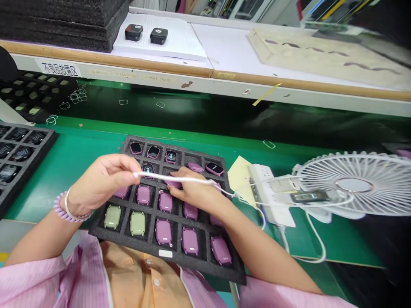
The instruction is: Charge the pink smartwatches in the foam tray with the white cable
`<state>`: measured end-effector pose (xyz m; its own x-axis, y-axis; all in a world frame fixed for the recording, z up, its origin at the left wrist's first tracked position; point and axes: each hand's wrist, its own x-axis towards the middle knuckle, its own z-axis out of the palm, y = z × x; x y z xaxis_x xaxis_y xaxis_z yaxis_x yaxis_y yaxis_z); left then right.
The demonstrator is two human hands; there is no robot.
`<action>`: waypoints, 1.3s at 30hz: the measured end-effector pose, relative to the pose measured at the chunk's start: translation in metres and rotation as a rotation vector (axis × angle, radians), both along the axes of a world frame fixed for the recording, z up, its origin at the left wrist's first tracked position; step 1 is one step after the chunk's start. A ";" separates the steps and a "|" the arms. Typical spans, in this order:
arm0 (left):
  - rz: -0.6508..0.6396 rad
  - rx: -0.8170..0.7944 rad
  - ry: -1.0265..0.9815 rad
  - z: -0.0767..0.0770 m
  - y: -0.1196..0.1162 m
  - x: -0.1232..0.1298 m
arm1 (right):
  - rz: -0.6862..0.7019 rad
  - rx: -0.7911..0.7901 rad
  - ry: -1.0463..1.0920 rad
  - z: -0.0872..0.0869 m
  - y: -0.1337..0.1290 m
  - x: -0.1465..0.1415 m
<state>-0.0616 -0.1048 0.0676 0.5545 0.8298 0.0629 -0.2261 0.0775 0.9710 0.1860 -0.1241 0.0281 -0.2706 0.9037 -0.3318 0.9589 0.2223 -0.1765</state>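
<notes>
My left hand point(109, 177) pinches the end of a white cable point(173, 177) above the left part of a black foam tray point(128, 241). The cable runs right, over my right wrist, toward a power strip. Lower down, my right hand point(189, 187) has its fingers closed round a purple watch body point(173, 184) at a middle compartment. Around my hands, the tray holds several purple watch bodies point(189, 241) and two green ones point(138, 223) face down. Lit screens show on some watches in the back rows, such as one watch point(171, 156).
At the right, a white power strip point(271, 194) with plugs lies beside a white fan point(356, 185) and yellow paper point(239, 177). Another foam tray point(48, 137) with dark watches is at the left. A shelf point(224, 81) crosses behind, bearing two black cases point(159, 36).
</notes>
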 end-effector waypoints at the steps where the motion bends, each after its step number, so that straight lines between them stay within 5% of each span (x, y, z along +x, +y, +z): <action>1: -0.107 0.005 -0.025 0.001 -0.001 0.000 | -0.006 0.001 0.000 -0.002 0.000 0.001; 3: -0.309 0.085 -0.008 0.002 0.001 -0.005 | -0.020 0.043 0.023 -0.007 -0.001 0.005; 5: -0.380 0.246 0.113 0.001 0.004 -0.017 | -0.030 0.148 0.125 -0.012 -0.007 0.014; 9: -0.156 0.593 0.619 -0.019 0.006 -0.044 | 0.048 0.302 0.519 -0.015 -0.026 0.035; 13: 0.081 0.711 0.891 -0.048 -0.003 -0.055 | 0.136 0.078 0.771 -0.011 -0.047 0.046; 16: 0.039 0.733 0.944 -0.061 -0.007 -0.055 | 0.103 -0.176 0.970 -0.015 -0.059 0.050; 20: -0.139 0.787 1.050 -0.064 -0.008 -0.049 | -0.032 -0.445 1.414 -0.024 -0.068 0.057; 22: -0.183 0.887 1.145 -0.058 -0.008 -0.044 | -0.156 -0.454 1.595 -0.025 -0.067 0.059; 27: -0.176 1.258 1.350 -0.039 -0.009 -0.025 | -0.565 -0.124 1.669 -0.017 -0.044 0.059; 30: -0.198 1.398 1.364 -0.036 -0.012 -0.013 | -0.649 -0.002 1.588 -0.012 -0.027 0.057; 33: -0.213 1.352 1.335 -0.041 -0.010 -0.011 | -0.620 0.055 1.484 -0.010 -0.018 0.056; 39: -0.132 0.857 1.064 -0.054 0.010 -0.042 | -0.523 0.113 1.403 -0.018 -0.014 0.051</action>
